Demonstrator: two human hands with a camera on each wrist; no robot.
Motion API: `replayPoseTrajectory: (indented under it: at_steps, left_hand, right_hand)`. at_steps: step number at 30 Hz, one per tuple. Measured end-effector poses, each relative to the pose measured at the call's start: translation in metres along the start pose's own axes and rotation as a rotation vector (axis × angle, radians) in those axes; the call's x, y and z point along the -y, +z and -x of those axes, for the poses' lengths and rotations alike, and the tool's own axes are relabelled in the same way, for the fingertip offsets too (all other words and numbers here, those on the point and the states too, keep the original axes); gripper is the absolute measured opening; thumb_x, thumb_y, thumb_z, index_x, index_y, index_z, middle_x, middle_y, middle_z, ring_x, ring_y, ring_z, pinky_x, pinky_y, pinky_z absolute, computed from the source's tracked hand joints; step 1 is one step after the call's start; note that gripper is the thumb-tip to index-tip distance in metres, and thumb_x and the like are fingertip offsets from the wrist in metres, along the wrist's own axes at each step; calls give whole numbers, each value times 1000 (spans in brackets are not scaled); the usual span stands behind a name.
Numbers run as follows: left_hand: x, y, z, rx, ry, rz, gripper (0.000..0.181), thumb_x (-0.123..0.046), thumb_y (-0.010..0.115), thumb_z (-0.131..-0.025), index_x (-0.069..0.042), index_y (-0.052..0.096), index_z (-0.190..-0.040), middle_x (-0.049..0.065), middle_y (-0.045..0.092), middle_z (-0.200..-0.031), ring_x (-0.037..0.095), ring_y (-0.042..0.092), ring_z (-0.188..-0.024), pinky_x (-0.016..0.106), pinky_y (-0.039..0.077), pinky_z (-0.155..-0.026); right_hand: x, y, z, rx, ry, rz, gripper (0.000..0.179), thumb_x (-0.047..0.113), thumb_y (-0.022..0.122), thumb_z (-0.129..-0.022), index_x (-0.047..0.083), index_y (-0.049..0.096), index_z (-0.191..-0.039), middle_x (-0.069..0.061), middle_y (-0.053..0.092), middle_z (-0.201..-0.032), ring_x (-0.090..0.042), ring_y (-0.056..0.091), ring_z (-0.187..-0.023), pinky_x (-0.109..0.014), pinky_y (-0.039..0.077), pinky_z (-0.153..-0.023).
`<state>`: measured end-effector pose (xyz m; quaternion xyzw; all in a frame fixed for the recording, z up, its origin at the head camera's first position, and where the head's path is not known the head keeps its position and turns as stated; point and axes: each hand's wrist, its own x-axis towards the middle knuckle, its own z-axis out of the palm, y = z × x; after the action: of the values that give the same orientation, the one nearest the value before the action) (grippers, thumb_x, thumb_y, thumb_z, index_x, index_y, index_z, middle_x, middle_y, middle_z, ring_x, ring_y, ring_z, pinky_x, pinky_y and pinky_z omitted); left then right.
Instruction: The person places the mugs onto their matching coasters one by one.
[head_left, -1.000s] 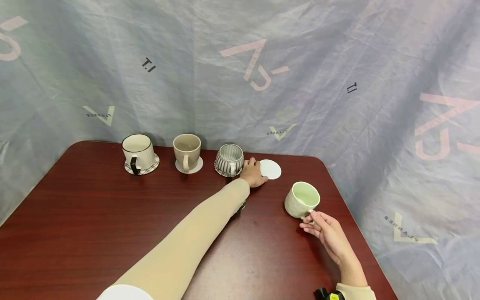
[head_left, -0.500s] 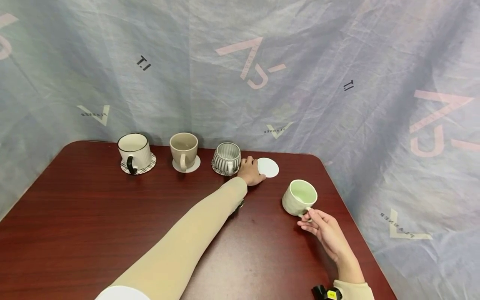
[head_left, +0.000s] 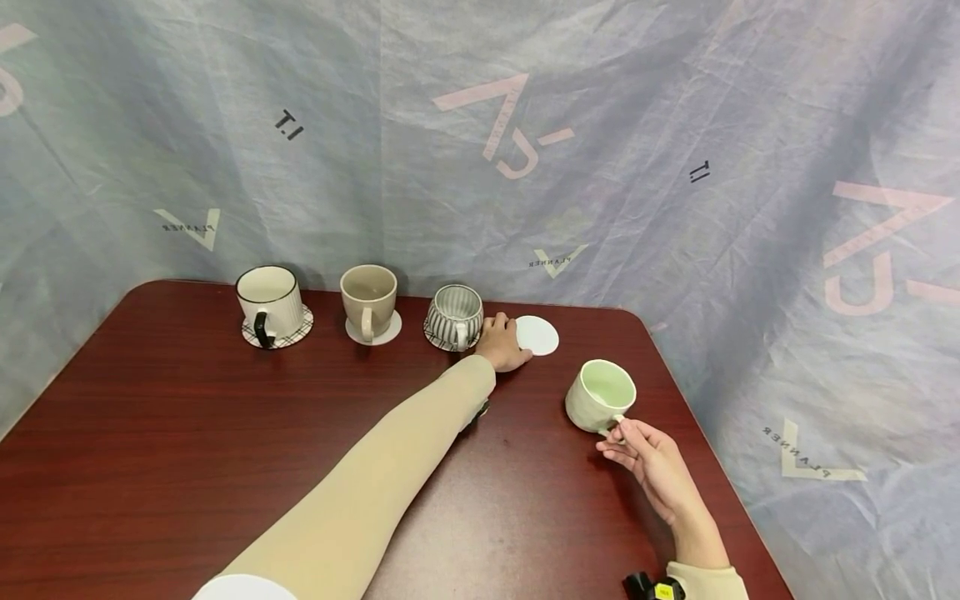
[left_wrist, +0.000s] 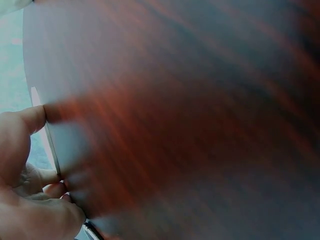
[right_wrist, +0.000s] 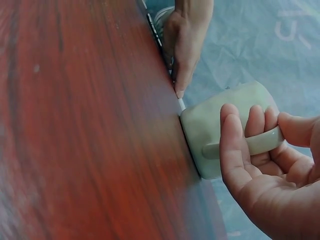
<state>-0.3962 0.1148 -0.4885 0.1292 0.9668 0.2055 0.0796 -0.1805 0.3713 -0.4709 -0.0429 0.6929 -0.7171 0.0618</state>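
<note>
At the right of the table a pale green mug (head_left: 596, 400) stands upright, its base right at the tabletop. My right hand (head_left: 660, 471) pinches its handle (right_wrist: 267, 141) between thumb and fingers, with the fingertips close to the mug's wall. Farther back, my left hand (head_left: 501, 343) reaches across to a round white coaster (head_left: 542, 336). Thumb and fingers span the coaster's left edge, and in the left wrist view the coaster (left_wrist: 50, 142) shows edge-on between them. Just left of that hand is a grey striped glass-like mug (head_left: 456, 312) on a checked coaster.
A taupe mug (head_left: 367, 296) sits on a white coaster (head_left: 390, 331) at the back middle. To its left stands a white mug (head_left: 277, 308) with a black handle, on a checked coaster (head_left: 302, 329). A grey printed cloth (head_left: 337, 167) hangs behind the dark red table (head_left: 187, 433).
The head view shifted slightly between the first and second frames. Both hands, the green mug and the coaster keep their places on the table.
</note>
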Motion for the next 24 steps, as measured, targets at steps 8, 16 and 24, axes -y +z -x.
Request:
replayPoseTrajectory:
  at_steps: [8,16,24]
  left_hand:
    - [2,6,-4,-22,7,6,76,-49,65,-103,-6,41,-161,13,37,-157,36,30,-149,39,36,-121]
    - [2,6,-4,-26,1,13,75,-49,65,-103,-6,41,-161,13,37,-157,36,30,-149,39,36,-120]
    - [0,2,0,-1,-1,2,76,-50,62,-104,-7,39,-162,12,35,-159,35,28,-150,39,35,-121]
  right_hand:
    - [-1,2,1,-23,1,-55,27,17,51,-114,4,67,-98,-3,72,-96,-17,78,-96,-32,62,-89]
    - [-1,1,2,3,-49,-41,28,17,49,-115,0,66,-100,-4,72,-96,-18,78,-98,-32,62,-89]
    - [0,4,0,19,-76,-43,27,14,47,-115,0,64,-100,-5,71,-96,-19,78,-98,-32,62,-89]
